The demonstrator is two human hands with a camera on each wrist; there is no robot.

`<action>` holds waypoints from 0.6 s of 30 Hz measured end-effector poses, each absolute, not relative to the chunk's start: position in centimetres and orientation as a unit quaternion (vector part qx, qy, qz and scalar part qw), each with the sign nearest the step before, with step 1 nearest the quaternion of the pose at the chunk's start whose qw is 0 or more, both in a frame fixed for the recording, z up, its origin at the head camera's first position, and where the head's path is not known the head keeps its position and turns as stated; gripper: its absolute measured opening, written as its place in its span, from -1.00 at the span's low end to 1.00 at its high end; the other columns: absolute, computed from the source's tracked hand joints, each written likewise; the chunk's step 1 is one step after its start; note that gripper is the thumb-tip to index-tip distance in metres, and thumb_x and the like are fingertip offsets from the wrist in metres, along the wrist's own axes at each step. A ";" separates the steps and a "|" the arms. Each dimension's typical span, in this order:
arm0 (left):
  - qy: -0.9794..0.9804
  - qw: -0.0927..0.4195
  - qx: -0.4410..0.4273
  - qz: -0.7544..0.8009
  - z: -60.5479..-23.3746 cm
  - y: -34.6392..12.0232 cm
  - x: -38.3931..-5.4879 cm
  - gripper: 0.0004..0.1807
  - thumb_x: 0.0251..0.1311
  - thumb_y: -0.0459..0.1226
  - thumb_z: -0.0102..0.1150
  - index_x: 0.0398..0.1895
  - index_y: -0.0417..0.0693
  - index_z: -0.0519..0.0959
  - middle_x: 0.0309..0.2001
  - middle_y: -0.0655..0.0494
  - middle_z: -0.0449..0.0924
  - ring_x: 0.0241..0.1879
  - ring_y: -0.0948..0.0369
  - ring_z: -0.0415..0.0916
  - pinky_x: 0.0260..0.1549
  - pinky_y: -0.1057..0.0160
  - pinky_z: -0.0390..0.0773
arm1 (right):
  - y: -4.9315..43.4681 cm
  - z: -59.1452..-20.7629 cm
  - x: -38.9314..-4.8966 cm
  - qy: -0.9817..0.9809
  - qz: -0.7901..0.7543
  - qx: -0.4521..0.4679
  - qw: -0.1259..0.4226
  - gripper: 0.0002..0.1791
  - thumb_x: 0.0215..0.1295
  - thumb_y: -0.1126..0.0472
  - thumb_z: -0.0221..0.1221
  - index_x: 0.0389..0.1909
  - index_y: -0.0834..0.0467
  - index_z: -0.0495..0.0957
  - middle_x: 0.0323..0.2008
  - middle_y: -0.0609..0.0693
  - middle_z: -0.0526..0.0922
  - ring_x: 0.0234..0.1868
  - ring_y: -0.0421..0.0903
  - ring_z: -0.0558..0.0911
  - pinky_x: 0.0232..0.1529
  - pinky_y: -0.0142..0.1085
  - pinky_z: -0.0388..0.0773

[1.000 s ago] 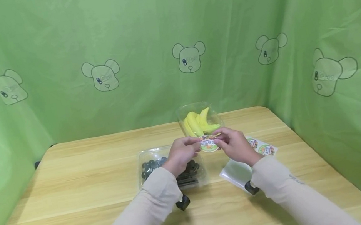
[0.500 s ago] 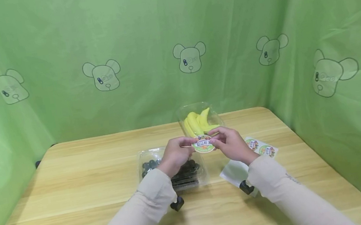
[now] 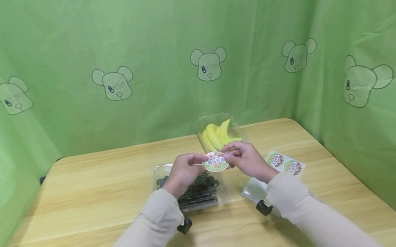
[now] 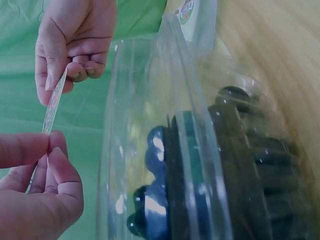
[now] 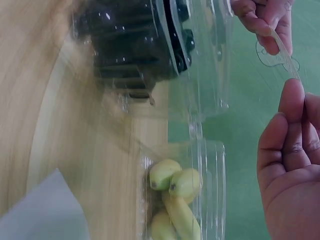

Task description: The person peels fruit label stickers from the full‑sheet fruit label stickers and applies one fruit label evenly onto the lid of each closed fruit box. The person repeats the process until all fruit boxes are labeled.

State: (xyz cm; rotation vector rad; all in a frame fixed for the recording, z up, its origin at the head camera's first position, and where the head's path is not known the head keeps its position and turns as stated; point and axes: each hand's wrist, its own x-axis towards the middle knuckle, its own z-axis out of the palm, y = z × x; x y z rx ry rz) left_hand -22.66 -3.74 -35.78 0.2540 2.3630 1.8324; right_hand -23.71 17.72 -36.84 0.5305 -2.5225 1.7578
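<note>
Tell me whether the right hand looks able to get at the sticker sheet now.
Likely yes: nothing visible lies on the nearby sticker sheet, but the right hand is pinching a round label.

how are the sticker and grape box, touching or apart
Apart: the left wrist view shows green backdrop between the sticker and the grape box.
</note>
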 end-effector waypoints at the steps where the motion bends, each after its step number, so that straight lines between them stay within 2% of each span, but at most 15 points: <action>1: 0.783 0.072 0.082 0.613 -35.8 -3.9 -22.7 -0.72 0.10 -0.56 0.19 -0.14 -0.19 0.67 -0.18 0.01 0.66 -0.24 0.11 0.58 -0.26 0.24 0.61 | 17.5 -36.9 -23.7 -0.807 0.564 0.173 0.010 -0.74 0.31 0.41 0.15 -0.02 0.43 0.49 -0.34 0.20 0.69 -0.43 -0.11 0.62 -0.31 -0.34 0.66; 4: 0.777 0.074 0.078 0.621 -35.9 -4.2 -22.6 -0.73 0.10 -0.57 0.17 -0.15 -0.23 0.66 -0.21 -0.02 0.66 -0.24 0.06 0.58 -0.26 0.22 0.61 | 17.1 -37.0 -23.7 -0.800 0.571 0.185 0.014 -0.78 0.31 0.42 0.15 -0.06 0.44 0.50 -0.29 0.24 0.68 -0.42 -0.12 0.63 -0.31 -0.32 0.67; 8: 0.780 0.065 0.079 0.618 -35.9 -4.5 -22.4 -0.77 0.13 -0.54 0.15 -0.15 -0.25 0.66 -0.22 -0.08 0.66 -0.31 0.11 0.55 -0.35 0.28 0.57 | 16.7 -37.2 -23.6 -0.789 0.582 0.197 0.018 -0.81 0.31 0.44 0.14 -0.10 0.46 0.52 -0.24 0.29 0.67 -0.41 -0.14 0.66 -0.30 -0.32 0.67; 13: 0.798 0.058 0.072 0.595 -35.9 -5.4 -22.3 -0.80 0.16 -0.46 0.20 -0.16 -0.18 0.68 -0.28 0.02 0.65 -0.38 0.16 0.51 -0.44 0.32 0.54 | 16.0 -37.2 -23.6 -0.790 0.576 0.207 0.014 -0.83 0.30 0.43 0.16 -0.14 0.44 0.54 -0.22 0.27 0.68 -0.39 -0.15 0.67 -0.27 -0.30 0.68; 18: 0.817 0.044 0.077 0.570 -35.9 -6.3 -22.4 -0.78 0.11 -0.47 0.24 -0.17 -0.14 0.68 -0.25 0.05 0.66 -0.35 0.17 0.52 -0.40 0.30 0.56 | 15.4 -37.2 -23.8 -0.797 0.568 0.208 0.007 -0.83 0.28 0.43 0.17 -0.15 0.44 0.55 -0.26 0.24 0.67 -0.36 -0.07 0.68 -0.23 -0.25 0.68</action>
